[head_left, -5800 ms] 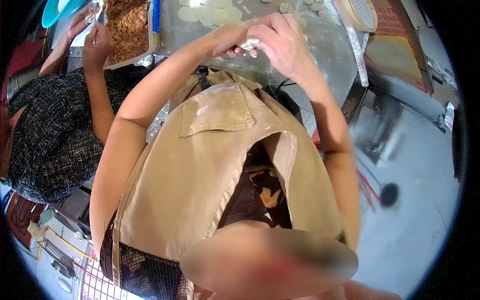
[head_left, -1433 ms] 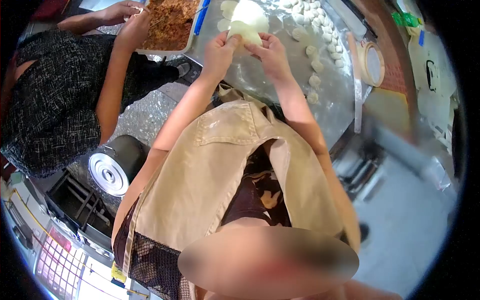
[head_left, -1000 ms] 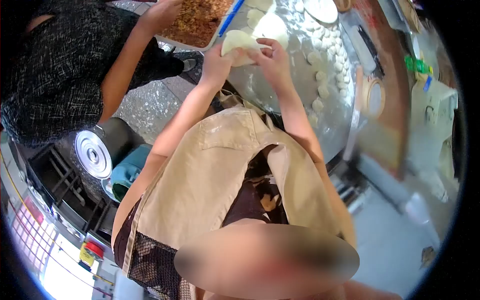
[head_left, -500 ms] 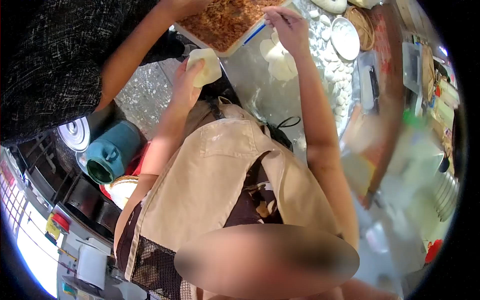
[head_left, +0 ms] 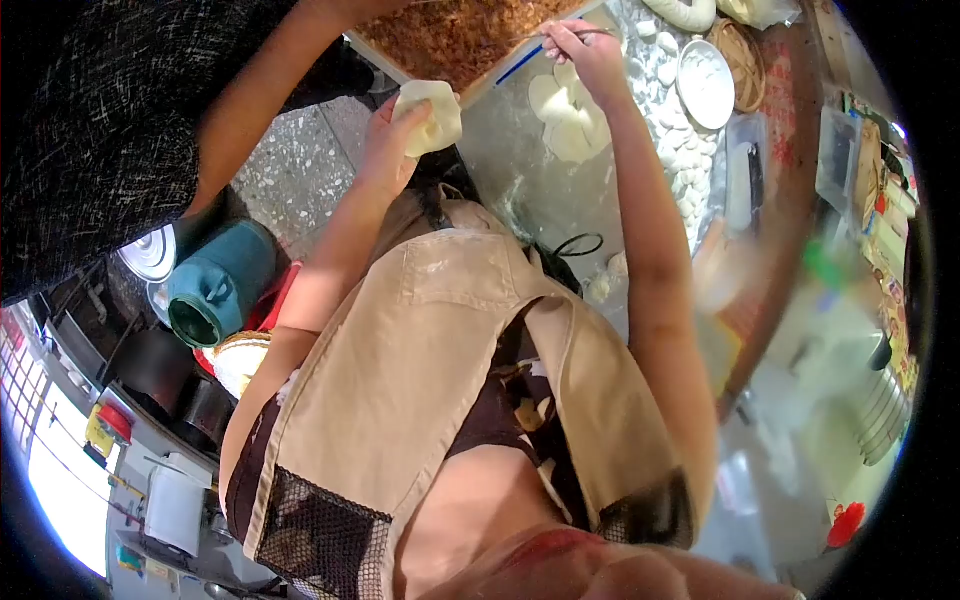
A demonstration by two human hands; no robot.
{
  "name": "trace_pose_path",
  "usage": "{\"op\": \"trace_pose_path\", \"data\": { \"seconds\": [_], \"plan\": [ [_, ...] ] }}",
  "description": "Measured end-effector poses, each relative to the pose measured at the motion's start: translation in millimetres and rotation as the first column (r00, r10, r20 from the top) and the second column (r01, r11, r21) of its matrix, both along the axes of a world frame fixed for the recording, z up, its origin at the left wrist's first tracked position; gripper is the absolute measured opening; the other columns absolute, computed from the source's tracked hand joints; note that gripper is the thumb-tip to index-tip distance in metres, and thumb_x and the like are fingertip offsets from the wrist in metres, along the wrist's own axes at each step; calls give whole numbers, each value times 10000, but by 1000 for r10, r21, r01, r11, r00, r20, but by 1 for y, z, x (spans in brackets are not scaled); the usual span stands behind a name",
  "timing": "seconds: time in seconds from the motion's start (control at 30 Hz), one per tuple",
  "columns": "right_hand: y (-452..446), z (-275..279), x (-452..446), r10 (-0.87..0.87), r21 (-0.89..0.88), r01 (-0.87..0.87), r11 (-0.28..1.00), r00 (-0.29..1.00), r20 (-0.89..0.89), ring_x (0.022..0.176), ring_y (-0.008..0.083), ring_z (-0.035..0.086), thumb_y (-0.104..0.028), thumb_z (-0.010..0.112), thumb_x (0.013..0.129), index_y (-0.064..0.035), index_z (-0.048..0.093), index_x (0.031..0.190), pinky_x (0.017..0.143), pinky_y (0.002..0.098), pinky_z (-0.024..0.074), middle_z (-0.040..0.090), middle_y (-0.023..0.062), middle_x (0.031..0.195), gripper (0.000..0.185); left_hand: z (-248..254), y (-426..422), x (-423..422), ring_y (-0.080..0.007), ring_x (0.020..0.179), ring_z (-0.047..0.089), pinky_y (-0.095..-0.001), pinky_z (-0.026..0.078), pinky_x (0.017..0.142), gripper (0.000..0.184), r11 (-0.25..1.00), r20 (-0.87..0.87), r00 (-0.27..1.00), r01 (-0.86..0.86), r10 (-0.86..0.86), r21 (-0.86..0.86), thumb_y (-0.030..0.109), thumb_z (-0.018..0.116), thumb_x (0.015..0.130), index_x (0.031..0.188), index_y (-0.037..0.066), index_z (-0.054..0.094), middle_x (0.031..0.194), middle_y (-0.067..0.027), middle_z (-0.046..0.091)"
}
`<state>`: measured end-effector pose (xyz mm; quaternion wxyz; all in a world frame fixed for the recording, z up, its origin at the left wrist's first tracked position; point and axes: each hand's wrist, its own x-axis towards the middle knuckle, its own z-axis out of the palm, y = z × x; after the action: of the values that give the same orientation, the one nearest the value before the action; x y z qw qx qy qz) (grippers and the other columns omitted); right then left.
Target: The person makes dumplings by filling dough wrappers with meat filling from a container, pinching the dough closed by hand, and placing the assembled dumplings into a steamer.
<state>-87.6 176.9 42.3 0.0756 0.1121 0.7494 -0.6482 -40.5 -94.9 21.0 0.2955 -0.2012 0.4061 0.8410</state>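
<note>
My left hand [head_left: 393, 140] is closed on a pale round dough wrapper [head_left: 437, 117], with the thumb lying across its face. My right hand [head_left: 588, 62] is closed around a thin stick-like tool [head_left: 600, 31], near the right edge of a tray of orange-brown shredded filling [head_left: 470, 40]. Along that edge runs a narrow blue strip [head_left: 520, 66]; I cannot tell whether it belongs to the tool. Below my right hand, several flat wrappers [head_left: 570, 125] overlap on the metal worktop [head_left: 500, 150].
Many small floured dough pieces [head_left: 682, 165] lie right of my right forearm, by a bowl of white flour [head_left: 706, 85] and a woven basket [head_left: 738, 65]. Another person's arm [head_left: 255, 105] reaches to the tray from the left. A blue-green gas cylinder [head_left: 225, 280] stands on the floor.
My right hand has drawn back slightly from over the filling toward the tray's edge. My left hand still holds the wrapper, now tilted a little differently. The whole view has shifted slightly.
</note>
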Motion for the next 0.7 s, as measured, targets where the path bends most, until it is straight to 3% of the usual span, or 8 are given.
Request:
{"op": "trace_pose_path", "data": {
  "seconds": [0.27, 0.33, 0.47, 0.57, 0.63, 0.7],
  "plan": [
    [11, 4, -16, 141, 7, -143, 990, 983, 120, 618, 47, 535, -209, 572, 874, 1, 655, 915, 535, 183, 418, 607, 8, 710, 229, 8, -1, -1, -215, 912, 617, -328, 506, 792, 284, 1000, 39, 999, -28, 28, 3, 63, 573, 822, 1092, -16, 537, 1018, -122, 616],
    [5, 10, -18, 203, 123, -211, 970, 977, 72, 620, 47, 535, -213, 568, 876, 15, 650, 890, 525, 177, 409, 605, 23, 699, 243, 12, -1, -1, -214, 914, 615, -330, 507, 793, 290, 999, 52, 998, -34, 35, -23, 60, 572, 821, 1098, -13, 535, 1021, -116, 613],
    [-12, 40, -29, 103, 144, -137, 980, 969, 224, 483, 91, 511, -171, 544, 861, 12, 638, 773, 436, 203, 384, 601, 56, 613, 224, 10, -2, 0, -214, 912, 615, -330, 509, 792, 291, 1000, 41, 999, -20, 20, -3, 58, 571, 818, 1100, -6, 535, 1017, -108, 614],
    [-11, 41, -37, 174, 123, -223, 967, 932, 319, 484, 87, 526, -159, 559, 859, 32, 640, 839, 413, 185, 371, 631, 75, 657, 208, 10, -4, 1, -219, 917, 613, -337, 507, 799, 285, 995, 71, 995, -61, 67, -80, 46, 559, 820, 1101, 1, 535, 1018, -108, 611],
    [-9, 31, -43, 255, -89, -239, 967, 919, 301, 488, 91, 532, -152, 561, 860, 32, 637, 857, 416, 187, 378, 641, 82, 675, 199, 16, -6, 1, -226, 935, 605, -343, 503, 807, 289, 986, 94, 986, -130, 140, -102, 38, 541, 824, 1110, -4, 523, 1029, -115, 605],
    [-3, 25, -47, 238, -74, -226, 971, 918, 317, 489, 90, 529, -151, 567, 860, 32, 638, 857, 410, 190, 375, 639, 82, 671, 197, 16, -12, 1, -244, 952, 598, -366, 497, 816, 311, 986, 80, 988, -126, 135, -111, 49, 540, 825, 1129, -6, 503, 1050, -128, 595]
  ]
}}
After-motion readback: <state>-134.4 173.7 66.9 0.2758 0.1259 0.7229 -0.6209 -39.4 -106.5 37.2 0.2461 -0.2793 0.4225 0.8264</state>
